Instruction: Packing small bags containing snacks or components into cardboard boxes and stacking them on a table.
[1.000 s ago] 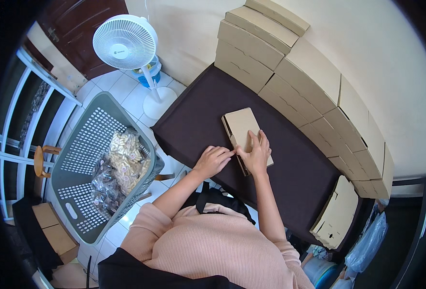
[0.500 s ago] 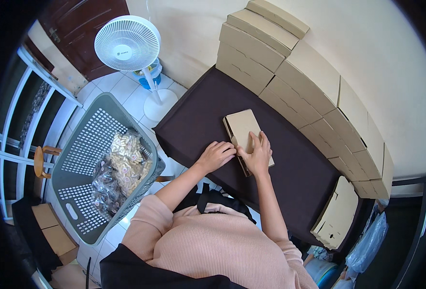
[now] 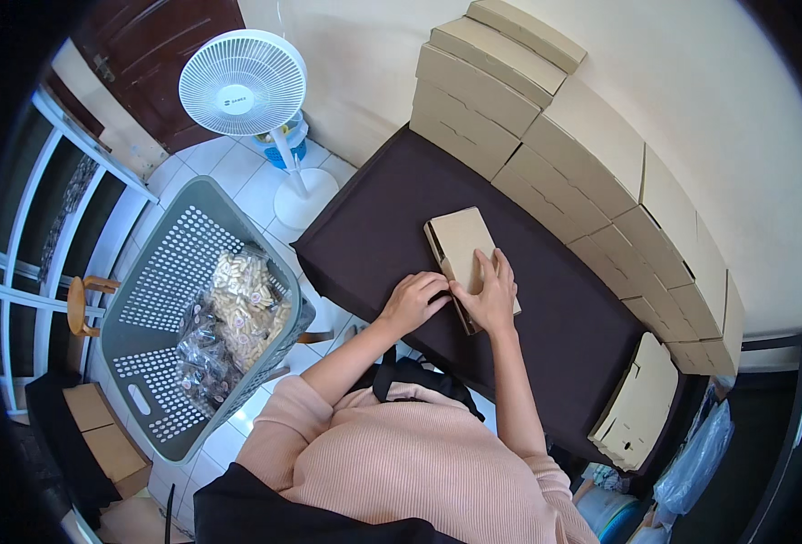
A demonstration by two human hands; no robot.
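while the bare right hand [image 3: 494,299] rests spread on the flat tan cardboard box [image 3: 460,243], the bare left hand [image 3: 416,301] bends its fingers at the box's left long side; can't tell if they pinch. box lies on the dark brown cloth-covered table [image 3: 555,340], nr the near edge. prob. best: light, even pressure w/ the right, work that side w/o creasing. room b/w box & stacked tan cardboard boxes [image 3: 582,181]; less toward the body.

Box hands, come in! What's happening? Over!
Right hand atop box, left hand at its left side. Box lies on dark cloth. Stacked boxes stand apart.
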